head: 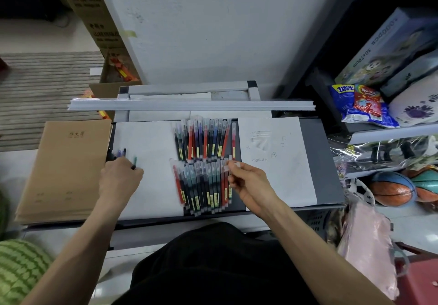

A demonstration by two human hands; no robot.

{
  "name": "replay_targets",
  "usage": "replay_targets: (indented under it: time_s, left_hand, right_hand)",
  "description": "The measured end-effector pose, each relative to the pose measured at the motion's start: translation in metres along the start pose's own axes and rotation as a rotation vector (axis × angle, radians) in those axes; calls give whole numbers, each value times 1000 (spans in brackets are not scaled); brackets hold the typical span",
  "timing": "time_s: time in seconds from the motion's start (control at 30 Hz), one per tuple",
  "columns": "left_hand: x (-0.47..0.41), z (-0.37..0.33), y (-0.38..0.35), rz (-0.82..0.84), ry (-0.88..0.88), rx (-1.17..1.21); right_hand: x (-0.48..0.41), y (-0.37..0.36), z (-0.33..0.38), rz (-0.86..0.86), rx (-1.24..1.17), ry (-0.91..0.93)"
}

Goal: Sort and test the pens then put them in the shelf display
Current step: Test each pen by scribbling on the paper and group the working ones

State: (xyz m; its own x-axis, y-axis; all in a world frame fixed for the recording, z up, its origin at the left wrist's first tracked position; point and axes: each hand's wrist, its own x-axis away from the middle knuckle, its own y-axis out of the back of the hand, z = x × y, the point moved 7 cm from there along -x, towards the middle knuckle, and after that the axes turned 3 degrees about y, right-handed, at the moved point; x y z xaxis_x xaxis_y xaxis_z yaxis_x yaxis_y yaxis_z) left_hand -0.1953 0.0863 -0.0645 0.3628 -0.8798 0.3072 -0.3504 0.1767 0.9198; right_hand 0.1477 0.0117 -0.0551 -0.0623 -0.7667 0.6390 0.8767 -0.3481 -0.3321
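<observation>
Two rows of capped pens lie side by side on a dark tray (331,162): the far row of pens (203,138) and the near row of pens (203,186), in red, black, blue and green. My left hand (118,179) grips a bundle of several pens (122,154) over a blank white sheet (151,153) at the left. My right hand (246,181) pinches a small clear pen cap (228,163) at the right end of the near row. A second white sheet (277,157) with scribbles lies to the right.
A stack of brown notebooks (64,169) lies at the left. A long white rail (189,104) crosses behind the pens. Shelves at the right hold snack bags (360,105) and balls (391,188). A watermelon (19,266) sits at the lower left.
</observation>
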Motion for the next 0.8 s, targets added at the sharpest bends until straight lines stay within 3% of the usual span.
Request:
replay_targets:
  time_s: [0.1, 0.27, 0.43, 0.8]
  left_hand:
    - [22, -27, -1, 51, -94, 109]
    - [68, -81, -8, 277, -290, 382]
    - [118, -123, 2, 413, -495, 498]
    - [134, -130, 0, 423, -475, 568]
  right_hand:
    - [3, -6, 2, 31, -76, 5]
    - [10, -17, 11, 93, -114, 2]
    - [17, -30, 19, 125, -145, 15]
    - [32, -45, 25, 181, -70, 122]
